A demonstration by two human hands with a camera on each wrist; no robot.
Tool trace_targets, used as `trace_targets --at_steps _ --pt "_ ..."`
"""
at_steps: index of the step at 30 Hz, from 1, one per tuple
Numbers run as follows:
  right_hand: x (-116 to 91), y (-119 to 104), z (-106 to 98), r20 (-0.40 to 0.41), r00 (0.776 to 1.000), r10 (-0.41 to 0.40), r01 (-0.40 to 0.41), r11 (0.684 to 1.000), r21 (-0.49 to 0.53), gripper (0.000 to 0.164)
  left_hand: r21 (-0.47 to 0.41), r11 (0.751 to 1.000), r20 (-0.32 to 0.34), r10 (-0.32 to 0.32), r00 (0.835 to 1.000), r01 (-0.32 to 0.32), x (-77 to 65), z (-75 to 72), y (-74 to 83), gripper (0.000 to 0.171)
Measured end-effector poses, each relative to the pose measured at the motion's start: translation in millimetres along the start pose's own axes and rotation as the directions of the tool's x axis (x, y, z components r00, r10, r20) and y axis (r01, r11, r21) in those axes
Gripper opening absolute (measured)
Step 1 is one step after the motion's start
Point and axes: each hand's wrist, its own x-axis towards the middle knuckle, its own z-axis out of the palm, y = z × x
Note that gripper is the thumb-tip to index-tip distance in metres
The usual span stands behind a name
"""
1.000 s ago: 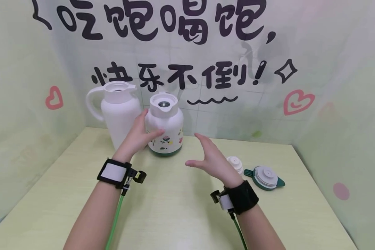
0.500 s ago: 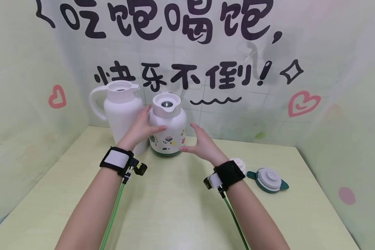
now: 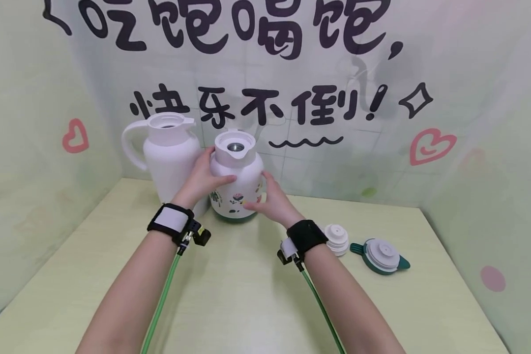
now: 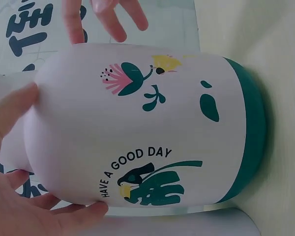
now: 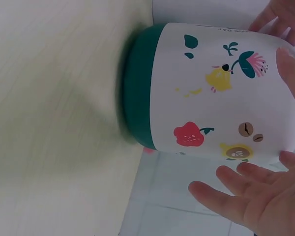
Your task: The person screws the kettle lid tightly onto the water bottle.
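A white vacuum jug (image 3: pixel 237 179) with a green base and printed flowers stands upright on the table, its lid off and its mouth uncovered. My left hand (image 3: pixel 203 178) grips its left side near the shoulder, the thumb across the front; in the left wrist view its fingers (image 4: pixel 83 216) touch the wall. Around the jug's right side my right hand (image 3: pixel 272 200) is spread, thumb in front. In the right wrist view most of the right fingers (image 5: pixel 226 201) lie just off the wall; the index fingertip is very close, contact unclear.
A taller white handled jug (image 3: pixel 170 157) stands close on the left, partly behind my left hand. A white stopper (image 3: pixel 336 240) and a green-rimmed lid (image 3: pixel 382 255) lie on the table (image 3: pixel 248 295) at right. A printed curtain (image 3: pixel 318 167) encloses the back and sides.
My right hand has moved left and slightly up from beside the stopper to the jug's right side. The left hand keeps its grip. The jug stays in place.
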Motion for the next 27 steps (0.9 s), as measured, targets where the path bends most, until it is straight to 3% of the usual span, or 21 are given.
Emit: trace_targets --at_steps 10,18,27 --pt "11.9 -3.2 11.7 -0.062 0.998 0.025 -0.019 0.996 0.092 0.099 0.041 0.999 -0.101 0.021 0.995 -0.017 -3.3 9.3 1.8 0.092" --pt "19.7 -4.8 17.1 -0.138 0.990 0.036 -0.024 0.996 0.086 0.098 0.069 0.997 -0.162 -0.025 0.987 0.036 -9.3 18.4 5.7 0.095" --pt "29.1 -1.7 16.1 -0.167 0.985 0.041 -0.032 0.998 0.059 0.097 0.085 0.993 -0.278 -0.056 0.959 0.082 -16.1 35.6 15.5 0.098"
